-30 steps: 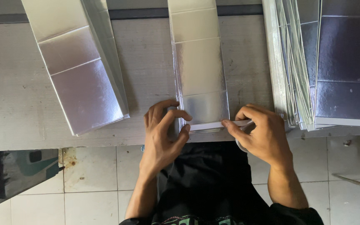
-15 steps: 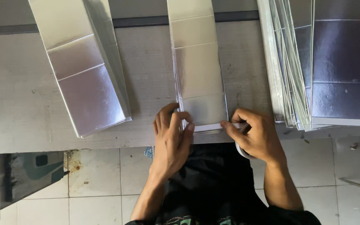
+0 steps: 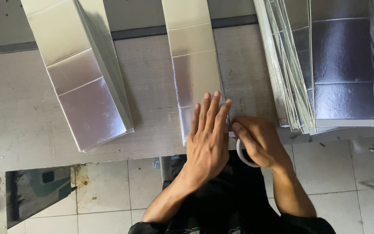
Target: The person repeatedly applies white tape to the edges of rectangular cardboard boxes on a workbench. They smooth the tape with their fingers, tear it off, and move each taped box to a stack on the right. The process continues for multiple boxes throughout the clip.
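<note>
A long silver foil-faced card strip (image 3: 193, 56) with fold creases lies lengthwise on the grey worktable (image 3: 18, 121), its near end at the table's front edge. My left hand (image 3: 207, 138) lies flat on that near end, fingers straight and pressed down. My right hand (image 3: 258, 141) sits just to its right at the strip's right edge, fingers curled around a white tape roll (image 3: 243, 155), thumb against the strip's corner.
A stack of folded silver strips (image 3: 83, 82) lies angled on the left. A large pile of silver sheets (image 3: 330, 65) fills the right side and overhangs the table edge. Below the table is white tiled floor (image 3: 104, 186) with a dark scrap (image 3: 35, 190).
My left hand has moved right and flattened onto the strip's near end. My right hand has drawn in close beside it, still holding the tape roll.
</note>
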